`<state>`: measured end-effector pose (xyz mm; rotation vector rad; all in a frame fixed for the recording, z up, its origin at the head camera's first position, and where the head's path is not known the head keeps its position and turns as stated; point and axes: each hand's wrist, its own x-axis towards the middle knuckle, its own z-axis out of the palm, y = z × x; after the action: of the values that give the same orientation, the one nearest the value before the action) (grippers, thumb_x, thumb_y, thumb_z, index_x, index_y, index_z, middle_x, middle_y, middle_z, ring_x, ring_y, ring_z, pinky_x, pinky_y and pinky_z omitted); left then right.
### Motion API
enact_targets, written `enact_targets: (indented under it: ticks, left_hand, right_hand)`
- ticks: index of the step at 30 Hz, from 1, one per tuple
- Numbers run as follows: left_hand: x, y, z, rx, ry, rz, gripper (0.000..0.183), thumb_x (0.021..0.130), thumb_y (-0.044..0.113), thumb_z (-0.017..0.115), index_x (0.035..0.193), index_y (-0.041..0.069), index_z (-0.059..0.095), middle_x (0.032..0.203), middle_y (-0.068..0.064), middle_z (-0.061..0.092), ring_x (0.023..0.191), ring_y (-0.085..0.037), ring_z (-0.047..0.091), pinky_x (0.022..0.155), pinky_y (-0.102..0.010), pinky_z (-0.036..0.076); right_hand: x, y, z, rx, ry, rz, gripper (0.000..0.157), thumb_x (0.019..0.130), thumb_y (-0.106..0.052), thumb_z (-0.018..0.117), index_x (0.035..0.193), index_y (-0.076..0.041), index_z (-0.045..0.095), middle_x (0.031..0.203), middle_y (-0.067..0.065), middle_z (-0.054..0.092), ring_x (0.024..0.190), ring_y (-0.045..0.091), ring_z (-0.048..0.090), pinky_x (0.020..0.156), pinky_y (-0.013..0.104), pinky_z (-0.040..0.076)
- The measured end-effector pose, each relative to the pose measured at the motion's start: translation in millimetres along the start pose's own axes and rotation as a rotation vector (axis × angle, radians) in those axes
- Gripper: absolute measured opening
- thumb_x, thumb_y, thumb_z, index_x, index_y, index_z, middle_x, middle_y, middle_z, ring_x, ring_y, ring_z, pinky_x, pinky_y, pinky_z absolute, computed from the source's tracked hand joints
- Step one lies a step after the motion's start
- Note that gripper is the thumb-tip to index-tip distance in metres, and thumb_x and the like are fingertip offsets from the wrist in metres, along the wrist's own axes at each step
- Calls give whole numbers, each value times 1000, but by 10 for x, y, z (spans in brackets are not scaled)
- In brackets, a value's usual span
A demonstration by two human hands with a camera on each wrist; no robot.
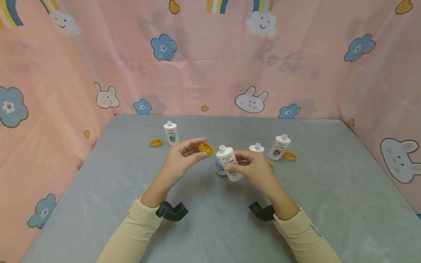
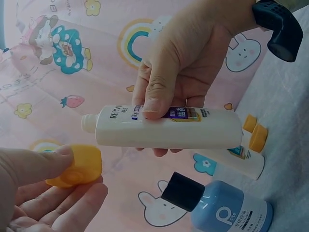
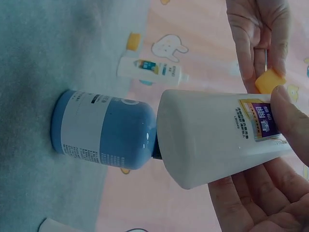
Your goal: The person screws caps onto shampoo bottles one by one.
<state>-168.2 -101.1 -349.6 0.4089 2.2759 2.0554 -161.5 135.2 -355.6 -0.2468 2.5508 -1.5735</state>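
Observation:
My left hand [image 1: 177, 160] pinches a yellow bottle cap [image 1: 205, 149] between thumb and fingers, its hollow underside partly showing. A white bottle [image 2: 169, 133] with a bare neck is gripped by my right hand [image 1: 258, 170], thumb on the label and fingers round the back. In the head view it leans slightly, with the cap just left of its neck. Behind it stands a blue bottle [image 3: 130, 130] with a black lid [image 2: 183, 191], mostly hidden in the head view.
Uncapped white bottles stand at back left [image 1: 171, 135], behind my right hand [image 1: 256, 147], and farther right [image 1: 279, 148]. Yellow caps lie beside the left bottle [image 1: 156, 143] and right bottle [image 1: 290, 156]; another cap [image 1: 271, 166] peeks past my right hand. A printed pink cloth [image 1: 197, 80] borders the grey table.

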Motion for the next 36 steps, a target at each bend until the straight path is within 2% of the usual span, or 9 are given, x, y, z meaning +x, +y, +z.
enact_targets:
  ticks: [6,16,24,30,36]
  left_hand:
    - [-10,44,-16,-8,2,-10,32,89,0,71,118,-4,59,126,-20,67,110,-23,68,89,-25,58]
    - [-19,57,-33,35,-6,50,35,89,3,71,124,0,66,127,-15,66,112,-21,64,89,-24,57]
    - [-30,95,-17,49,-9,23,33,90,4,72,122,0,65,124,-15,68,112,-23,65,91,-25,57]
    - [-53,92,-11,75,-31,54,32,91,5,71,122,0,66,124,-16,67,113,-24,64,92,-28,57]
    - [-72,96,1,91,-48,61,34,91,6,71,124,-1,67,122,-18,68,109,-24,67,89,-27,58]
  right_hand:
    - [-9,-31,10,-43,-21,-33,46,85,-21,79,126,-3,67,124,16,69,107,31,70,90,46,59]
    - [-44,-78,22,-80,2,-49,43,83,-20,81,122,-5,70,123,14,70,109,30,68,94,47,56]
    - [-63,-91,31,-102,20,-82,39,81,-20,83,115,-5,72,115,12,73,106,28,69,93,45,57]
    - [-71,-82,38,-139,12,-107,37,80,-18,83,113,-5,73,114,12,73,105,29,70,90,45,58]
    - [-78,-95,51,-152,0,-98,38,80,-15,83,115,-3,73,117,15,73,108,33,70,91,48,58]
